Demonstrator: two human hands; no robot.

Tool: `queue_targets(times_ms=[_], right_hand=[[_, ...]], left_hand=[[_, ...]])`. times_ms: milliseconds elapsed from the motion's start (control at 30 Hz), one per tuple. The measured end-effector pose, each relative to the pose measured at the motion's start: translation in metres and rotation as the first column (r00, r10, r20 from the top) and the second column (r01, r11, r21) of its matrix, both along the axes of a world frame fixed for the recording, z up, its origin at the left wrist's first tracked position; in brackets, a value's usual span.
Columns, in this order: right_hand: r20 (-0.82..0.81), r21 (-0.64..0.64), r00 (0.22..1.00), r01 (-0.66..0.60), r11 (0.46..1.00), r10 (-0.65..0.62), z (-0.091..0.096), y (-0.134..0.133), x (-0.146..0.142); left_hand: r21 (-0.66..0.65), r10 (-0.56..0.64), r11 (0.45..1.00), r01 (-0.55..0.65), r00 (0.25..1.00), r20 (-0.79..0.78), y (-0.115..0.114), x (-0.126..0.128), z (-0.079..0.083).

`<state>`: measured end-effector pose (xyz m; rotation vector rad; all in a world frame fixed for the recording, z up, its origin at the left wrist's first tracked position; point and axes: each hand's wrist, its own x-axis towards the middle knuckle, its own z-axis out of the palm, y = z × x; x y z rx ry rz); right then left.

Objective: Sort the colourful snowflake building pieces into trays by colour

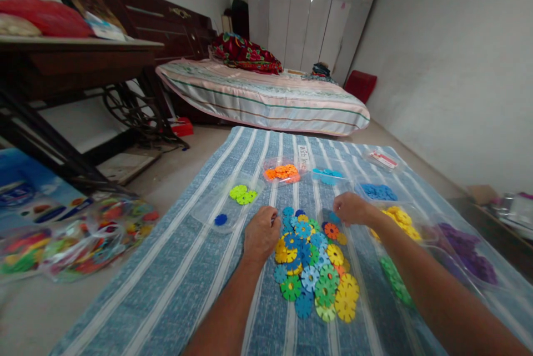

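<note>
sorting by colour, seen from beside the worker; clock directions are read from the mixed pile, with the far bed [266,100] at twelve. the pile of notched, flat plastic discs in many colours [310,278] lies at the centre of a blue woven cloth with white stripes [208,267]. shallow clear plastic trays [212,200] stand around it: lime-green notched discs [242,195] at ten, orange ones [283,171] near eleven, light-blue ones [328,176] at twelve, mid-blue ones [378,192] between one and two, yellow ones [402,222] at two, and green ones [395,281] and purple ones [466,253] near three. a single dark-blue notched disc [220,220] lies at ten, beyond the lime-green group. the left hand [261,236] rests at the pile's ten o'clock edge, fingers curled, thumb close to the forefinger; i cannot tell whether they grip anything. the right hand [352,209] is at one, fingers bent nearly closed beside a blue disc [334,217]; whether it has hold of that disc, i cannot tell. the step in hand appears to be picking discs from the pile, which remains large. the next move, i judge, calls for a light pinch on one disc, then matching its shade to a tray, the several blues needing most care.
</note>
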<state>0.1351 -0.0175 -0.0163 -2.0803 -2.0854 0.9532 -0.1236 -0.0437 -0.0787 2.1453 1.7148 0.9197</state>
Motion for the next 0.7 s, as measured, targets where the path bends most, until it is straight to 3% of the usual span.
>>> queue_targets(times_ms=[167,300,467,567,700], right_hand=[[-0.104,-0.013,0.992,0.066,0.998,-0.067,0.001,-0.008,0.006],[-0.248,0.030,0.957,0.162,0.986,-0.150,0.014,-0.013,0.035],[-0.506,0.081,0.807,0.396,0.915,-0.305,0.026,-0.024,0.091],[-0.496,0.152,0.801,0.459,0.875,-0.334,0.024,-0.032,0.113],[-0.495,0.258,0.800,0.507,0.822,-0.338,0.016,-0.037,0.117]], left_hand=[[-0.017,0.006,1.000,-0.006,1.000,0.005,0.001,0.001,0.000],[-0.020,0.005,1.000,-0.005,1.000,0.003,0.001,0.001,0.000],[-0.011,0.007,1.000,-0.007,1.000,0.004,0.001,0.001,-0.001],[0.005,0.005,1.000,-0.005,1.000,0.009,0.001,0.001,-0.001],[0.009,0.001,1.000,-0.001,1.000,0.006,0.001,0.001,-0.001]])
